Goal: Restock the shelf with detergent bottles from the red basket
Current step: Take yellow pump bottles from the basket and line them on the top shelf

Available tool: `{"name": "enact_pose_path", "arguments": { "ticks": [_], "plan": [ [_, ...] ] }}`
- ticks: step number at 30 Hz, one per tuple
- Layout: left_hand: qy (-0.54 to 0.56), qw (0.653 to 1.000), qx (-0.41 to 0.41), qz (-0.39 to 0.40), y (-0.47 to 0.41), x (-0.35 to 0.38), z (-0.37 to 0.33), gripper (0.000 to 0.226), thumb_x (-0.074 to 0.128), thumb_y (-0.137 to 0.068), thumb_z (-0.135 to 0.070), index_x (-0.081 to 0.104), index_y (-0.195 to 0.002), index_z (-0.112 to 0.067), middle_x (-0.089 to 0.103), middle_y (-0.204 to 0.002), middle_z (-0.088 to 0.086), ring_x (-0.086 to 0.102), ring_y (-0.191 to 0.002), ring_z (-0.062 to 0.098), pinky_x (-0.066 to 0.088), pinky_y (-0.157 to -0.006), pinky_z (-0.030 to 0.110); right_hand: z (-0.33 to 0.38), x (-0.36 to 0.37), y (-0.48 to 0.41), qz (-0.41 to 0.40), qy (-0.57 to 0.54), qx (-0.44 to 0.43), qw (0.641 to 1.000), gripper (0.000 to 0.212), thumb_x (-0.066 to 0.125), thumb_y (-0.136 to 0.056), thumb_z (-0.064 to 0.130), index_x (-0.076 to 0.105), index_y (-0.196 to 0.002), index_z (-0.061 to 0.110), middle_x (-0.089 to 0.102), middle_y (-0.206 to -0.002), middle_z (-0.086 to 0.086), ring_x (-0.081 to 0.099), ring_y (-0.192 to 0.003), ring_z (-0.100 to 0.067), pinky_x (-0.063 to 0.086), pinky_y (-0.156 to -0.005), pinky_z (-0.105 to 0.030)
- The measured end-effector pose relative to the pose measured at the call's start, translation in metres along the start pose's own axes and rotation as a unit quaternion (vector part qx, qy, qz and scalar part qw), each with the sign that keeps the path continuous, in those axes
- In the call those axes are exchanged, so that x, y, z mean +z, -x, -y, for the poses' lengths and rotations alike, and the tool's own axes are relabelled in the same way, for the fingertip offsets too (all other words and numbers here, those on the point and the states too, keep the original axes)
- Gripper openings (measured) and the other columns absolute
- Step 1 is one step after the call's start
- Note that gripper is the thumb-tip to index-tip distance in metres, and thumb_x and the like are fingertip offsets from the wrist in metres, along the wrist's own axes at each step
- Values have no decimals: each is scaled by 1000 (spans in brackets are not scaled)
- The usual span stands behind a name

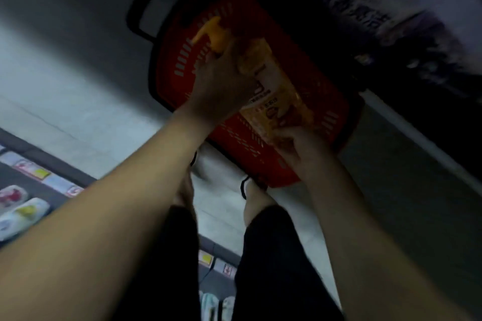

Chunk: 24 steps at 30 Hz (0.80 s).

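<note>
Detergent bottle [271,101] held above red basket [180,60], centre of frame.
Gripped near the pump by left hand [221,83], at the base by right hand [294,146]; lying lengthwise from upper left to lower right.

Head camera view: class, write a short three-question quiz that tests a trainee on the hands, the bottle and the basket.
1. True or false: the left hand and the right hand both hold the orange pump bottle.
2. Which part of the bottle does the left hand grip? A) the pump end B) the base C) no part of it
3. Fill in: the red basket has a handle coloured ____.

Key: 1 true; 2 A; 3 black.
</note>
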State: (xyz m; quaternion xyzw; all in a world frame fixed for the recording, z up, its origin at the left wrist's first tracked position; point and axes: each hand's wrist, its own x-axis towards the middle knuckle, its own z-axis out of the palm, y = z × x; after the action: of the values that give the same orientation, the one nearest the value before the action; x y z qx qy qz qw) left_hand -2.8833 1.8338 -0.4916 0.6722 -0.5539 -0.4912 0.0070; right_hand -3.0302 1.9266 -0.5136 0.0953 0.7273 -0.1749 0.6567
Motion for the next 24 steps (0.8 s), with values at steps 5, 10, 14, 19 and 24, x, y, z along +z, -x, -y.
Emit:
{"name": "enact_pose_path", "arguments": {
  "ticks": [5,10,14,19,24],
  "plan": [
    [-40,990,100,-90,94,-85,-105,76,44,-73,-42,36,-148,-32,40,-144,15,42,-128,41,40,-104,45,38,-7,135,63,14,-124,990,83,75,-74,-10,46,-140,32,61,-125,0,60,-115,-26,60,-79,-40],
    [-67,958,213,-178,197,-170,-192,67,44,-71,-40,46,-138,-29,44,-128,10,42,-119,40,41,-102,45,64,-8,267,153,34,-229,961,43,69,-81,-12,62,-104,24,74,-102,0,72,-103,-26,58,-83,-42],
    [12,925,307,-223,274,-231,-230,56,56,-79,-23,48,-132,-41,38,-117,1,46,-116,25,48,-98,40,98,-14,356,236,57,-307,920,56,72,-79,-8,60,-125,20,76,-110,-5,73,-102,-25,61,-80,-40],
    [134,830,473,-261,345,-302,-267,55,61,-81,-6,39,-125,-31,44,-132,15,51,-123,27,50,-94,35,132,-4,450,330,67,-402,851,80,79,-67,6,46,-136,32,72,-122,-2,69,-112,-28,57,-89,-51],
    [291,814,413,-285,383,-351,-248,60,66,-84,-39,36,-135,-45,57,-130,-1,58,-122,19,51,-97,47,138,27,524,411,110,-456,781,79,82,-73,5,46,-136,36,70,-125,-3,69,-113,-27,56,-92,-50]
  ]
}}
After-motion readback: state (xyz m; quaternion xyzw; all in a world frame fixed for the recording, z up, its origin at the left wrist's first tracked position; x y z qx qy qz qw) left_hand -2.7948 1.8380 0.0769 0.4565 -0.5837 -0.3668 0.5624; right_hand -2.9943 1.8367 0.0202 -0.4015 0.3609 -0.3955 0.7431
